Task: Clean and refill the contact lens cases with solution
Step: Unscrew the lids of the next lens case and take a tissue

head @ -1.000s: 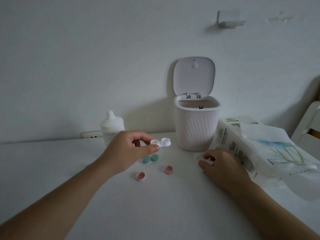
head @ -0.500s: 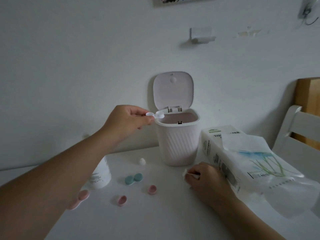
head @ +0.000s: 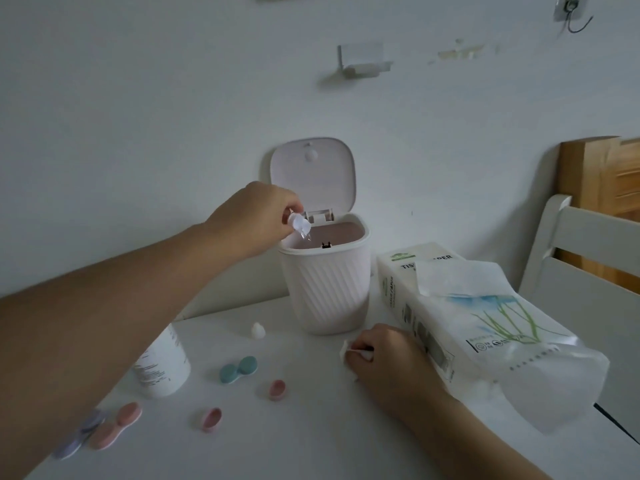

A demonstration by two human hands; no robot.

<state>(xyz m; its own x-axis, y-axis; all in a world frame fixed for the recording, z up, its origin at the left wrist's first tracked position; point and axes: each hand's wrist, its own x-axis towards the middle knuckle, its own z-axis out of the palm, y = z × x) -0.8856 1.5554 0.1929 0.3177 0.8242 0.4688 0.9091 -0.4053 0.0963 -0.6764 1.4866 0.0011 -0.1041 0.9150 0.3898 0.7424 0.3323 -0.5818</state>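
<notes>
Left hand [head: 258, 216] pinching white lens case [head: 298, 226], long axis tipped down-right over open bin [head: 323, 271], liquid dripping. Right hand [head: 388, 358] gripping tissue [head: 346, 351] on bench [head: 311, 445]. Three closed cases: teal [head: 238, 369], pink [head: 116, 426], lilac [head: 78, 439]; two loose pink caps [head: 277, 389].

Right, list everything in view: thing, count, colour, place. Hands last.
white lens case: 1, clear-white, tipped over the bin
bin: 1, pale pink, lid up, by the wall
solution bottle: 1, white, left, uncapped
bottle cap: 1, white, on the table
teal case: 1, centre
pink caps: 2, loose, front centre
pink case: 1, front left
lilac case: 1, beside it
tissue pack: 1, white, right
tissue: 1, white, right hand
chair: 1, white, far right
left hand: holds white lens case
right hand: holds tissue
</notes>
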